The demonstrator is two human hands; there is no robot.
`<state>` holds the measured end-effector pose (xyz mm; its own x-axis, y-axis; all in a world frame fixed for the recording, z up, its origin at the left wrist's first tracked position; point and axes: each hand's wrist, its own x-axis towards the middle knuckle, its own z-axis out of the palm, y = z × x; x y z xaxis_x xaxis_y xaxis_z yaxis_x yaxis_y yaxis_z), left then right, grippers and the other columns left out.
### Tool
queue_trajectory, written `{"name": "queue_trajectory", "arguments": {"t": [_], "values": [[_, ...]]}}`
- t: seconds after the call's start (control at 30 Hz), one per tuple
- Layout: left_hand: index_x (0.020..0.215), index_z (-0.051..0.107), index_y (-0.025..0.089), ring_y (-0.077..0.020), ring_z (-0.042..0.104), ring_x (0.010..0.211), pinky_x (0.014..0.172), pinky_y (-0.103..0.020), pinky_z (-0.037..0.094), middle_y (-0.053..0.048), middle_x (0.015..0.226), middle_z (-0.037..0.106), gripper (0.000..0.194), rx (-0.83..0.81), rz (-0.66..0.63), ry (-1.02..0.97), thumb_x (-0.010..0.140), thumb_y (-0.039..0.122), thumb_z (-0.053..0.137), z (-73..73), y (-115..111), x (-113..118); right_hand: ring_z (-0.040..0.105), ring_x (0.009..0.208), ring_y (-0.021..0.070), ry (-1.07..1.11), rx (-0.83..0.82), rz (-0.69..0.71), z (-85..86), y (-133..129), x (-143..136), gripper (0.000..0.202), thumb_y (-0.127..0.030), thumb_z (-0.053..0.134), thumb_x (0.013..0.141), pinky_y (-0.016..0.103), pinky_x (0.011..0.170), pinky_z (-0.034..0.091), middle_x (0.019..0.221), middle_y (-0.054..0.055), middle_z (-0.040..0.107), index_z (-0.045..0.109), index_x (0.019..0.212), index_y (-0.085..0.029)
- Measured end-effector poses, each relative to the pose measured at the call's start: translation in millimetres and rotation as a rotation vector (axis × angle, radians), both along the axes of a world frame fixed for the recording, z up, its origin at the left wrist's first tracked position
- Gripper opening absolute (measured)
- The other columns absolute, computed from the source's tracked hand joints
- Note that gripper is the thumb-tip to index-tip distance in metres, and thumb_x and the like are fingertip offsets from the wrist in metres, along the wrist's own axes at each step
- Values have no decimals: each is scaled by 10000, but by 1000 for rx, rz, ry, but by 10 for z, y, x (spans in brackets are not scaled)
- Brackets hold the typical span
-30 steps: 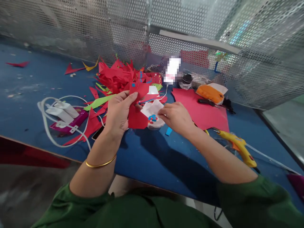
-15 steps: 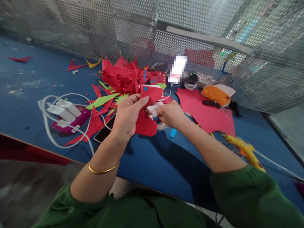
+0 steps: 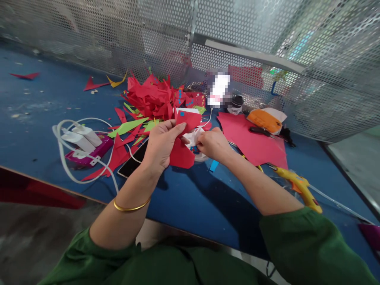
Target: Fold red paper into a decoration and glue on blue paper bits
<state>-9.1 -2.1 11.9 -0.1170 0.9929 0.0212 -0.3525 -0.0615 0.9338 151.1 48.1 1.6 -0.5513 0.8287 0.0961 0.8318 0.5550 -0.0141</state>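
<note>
My left hand (image 3: 160, 144) pinches a folded piece of red paper (image 3: 190, 120) between thumb and fingers. A small blue square (image 3: 182, 114) sits near the paper's upper corner, and its lower part hangs below my thumb. My right hand (image 3: 214, 143) has its fingers closed and pointed down over a small round dish (image 3: 201, 158), with crumpled white material (image 3: 192, 137) beside the fingertips. Small blue bits show in the dish. Whatever the right fingertips hold, if anything, is hidden. A blue strip (image 3: 213, 165) lies just in front of the right wrist.
Behind my hands is a heap of red paper scraps (image 3: 151, 95). Left are a purple power strip (image 3: 86, 158) with white cables and a dark phone (image 3: 133, 160). Right lie red sheets (image 3: 252, 138), an orange packet (image 3: 264, 120) and a yellow glue gun (image 3: 297, 184). A perforated metal screen (image 3: 118, 51) stands behind.
The view has shifted slightly, so things on the right appear a little further left. Both hands keep nearly the same pose, the left still holding the red paper, the right still at the dish.
</note>
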Motion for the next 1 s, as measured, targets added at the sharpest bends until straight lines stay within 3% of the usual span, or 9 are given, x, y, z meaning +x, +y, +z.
{"name": "queue_trajectory", "arguments": {"t": [0.13,0.33,0.43,0.5,0.63,0.73,0.8,0.93,1.0], "values": [[807,692,161,-70,578,469,472,-181,487,-22,758,743,151,2,-24,-17,735,277,757,-15,6,3,619,727,155,265,5,-55,-42,4,71,174,-110,573,810,336,819,392,776,43,732,723,754,-177],[789,703,168,-89,580,468,466,-189,487,-2,628,694,136,-34,-89,45,735,278,760,17,-31,39,657,738,158,750,-56,-218,3,-263,336,251,-308,551,884,275,667,488,833,55,750,740,952,-158],[768,700,167,-101,579,456,481,-196,489,9,537,646,148,-26,-136,168,736,294,768,31,-85,105,665,746,173,1231,-241,-332,41,-504,514,216,-375,683,783,311,722,517,808,38,749,758,861,-188],[758,694,171,-106,588,455,476,-195,480,7,535,650,153,-15,-180,237,740,302,770,26,-127,172,658,739,172,1422,-311,-406,56,-646,632,201,-375,749,707,326,740,522,794,27,747,760,815,-205],[807,700,185,-117,576,425,428,-199,436,-4,525,655,168,-33,-276,326,779,345,741,-6,-188,320,644,758,167,1509,-285,-515,44,-825,871,187,-360,786,647,330,771,516,781,11,743,759,768,-220],[818,703,187,-141,610,462,482,-220,470,-12,525,663,159,20,-295,473,801,345,716,-1,-208,396,641,740,164,1533,-274,-552,3,-912,1042,206,-374,792,635,328,758,515,755,6,732,764,771,-222],[833,722,198,-151,627,499,529,-231,476,-7,536,667,134,132,-227,666,818,328,693,37,-233,439,647,740,166,1551,-270,-561,-28,-973,1142,213,-385,789,643,331,759,520,765,10,734,764,778,-222],[952,755,243,-183,655,607,547,-244,429,-14,614,695,174,363,43,1066,834,330,662,145,-348,635,677,878,186,1588,-249,-531,-83,-1104,1306,170,-365,787,673,349,868,516,909,28,762,752,766,-227],[940,743,242,-177,659,593,552,-246,435,-3,614,690,167,352,-73,1058,849,337,639,155,-397,813,683,952,199,1603,-242,-470,-102,-1161,1372,132,-352,772,717,364,917,507,1000,38,768,746,768,-232]]}}
